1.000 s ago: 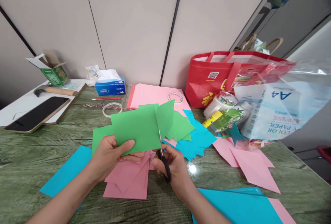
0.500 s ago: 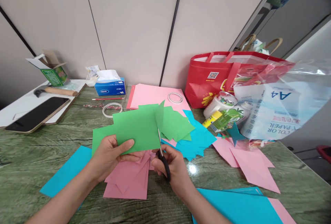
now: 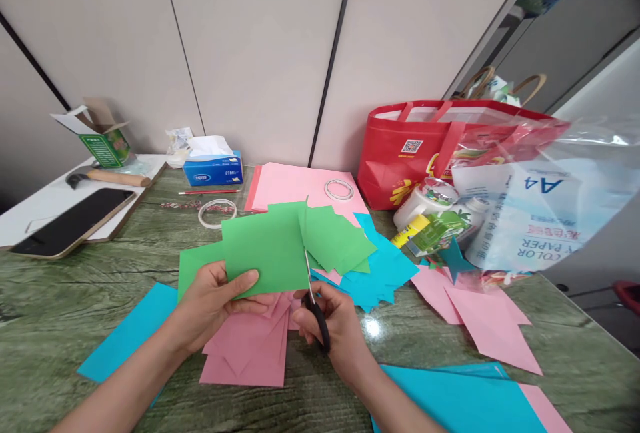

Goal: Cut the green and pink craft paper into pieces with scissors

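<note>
Pinched between the thumb and fingers of my left hand point(image 3: 220, 296) is a green sheet of paper point(image 3: 265, 249), raised over the table. My right hand point(image 3: 330, 316) is closed round the black handles of a pair of scissors point(image 3: 318, 319). Their blades lie along the sheet's right edge, where a strip bends away. Behind and right of the blades lie green paper pieces point(image 3: 340, 239) on top of blue paper pieces point(image 3: 385, 269). Pink paper pieces point(image 3: 245, 346) sit beneath my hands, and a blue sheet point(image 3: 133, 333) is by my left forearm.
A red bag point(image 3: 400, 153), a plastic paper packet point(image 3: 530, 213) and a glue stick point(image 3: 410, 229) stand at the right. Blue sheets point(image 3: 460, 399) lie front right. Farther back are a tissue box point(image 3: 213, 169), tape roll point(image 3: 217, 213) and pink sheets point(image 3: 300, 183). A phone point(image 3: 75, 219) rests at left.
The strip at the right edge of the green sheet stood upright before and now leans over to the right. Both hands have stayed almost in place.
</note>
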A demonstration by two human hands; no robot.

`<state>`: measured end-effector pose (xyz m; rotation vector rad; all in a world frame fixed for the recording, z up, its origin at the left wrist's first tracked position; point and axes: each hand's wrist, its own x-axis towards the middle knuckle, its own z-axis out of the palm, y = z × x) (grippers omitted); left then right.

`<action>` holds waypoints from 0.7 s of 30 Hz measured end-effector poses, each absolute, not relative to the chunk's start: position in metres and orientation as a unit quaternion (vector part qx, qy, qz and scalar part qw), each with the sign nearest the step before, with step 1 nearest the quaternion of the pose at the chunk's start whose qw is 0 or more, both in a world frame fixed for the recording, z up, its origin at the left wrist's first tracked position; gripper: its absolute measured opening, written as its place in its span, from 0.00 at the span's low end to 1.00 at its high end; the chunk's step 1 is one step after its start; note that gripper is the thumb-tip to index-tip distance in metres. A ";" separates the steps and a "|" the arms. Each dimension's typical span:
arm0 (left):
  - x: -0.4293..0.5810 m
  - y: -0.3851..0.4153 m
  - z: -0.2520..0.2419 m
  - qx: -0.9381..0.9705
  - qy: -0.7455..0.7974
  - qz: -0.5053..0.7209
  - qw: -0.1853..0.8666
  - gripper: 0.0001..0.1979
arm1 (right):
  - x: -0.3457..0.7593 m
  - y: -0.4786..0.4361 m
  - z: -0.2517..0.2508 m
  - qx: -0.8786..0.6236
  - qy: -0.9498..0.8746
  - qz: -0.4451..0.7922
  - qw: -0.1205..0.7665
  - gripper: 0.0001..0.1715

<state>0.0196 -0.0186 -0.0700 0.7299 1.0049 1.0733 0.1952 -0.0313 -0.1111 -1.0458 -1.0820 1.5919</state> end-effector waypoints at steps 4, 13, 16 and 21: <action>0.019 -0.019 -0.069 0.313 0.456 0.479 0.682 0.07 | 0.196 -0.031 -0.113 -0.429 -0.443 0.641 0.456 0.26; 0.019 -0.016 -0.072 0.319 0.472 0.459 0.682 0.10 | 0.194 -0.029 -0.119 -0.435 -0.449 0.642 0.443 0.22; 0.020 -0.015 -0.073 0.327 0.485 0.450 0.675 0.11 | 0.193 -0.030 -0.119 -0.438 -0.451 0.642 0.439 0.21; 0.020 -0.012 -0.074 0.345 0.508 0.427 0.664 0.13 | 0.191 -0.029 -0.120 -0.450 -0.432 0.644 0.443 0.23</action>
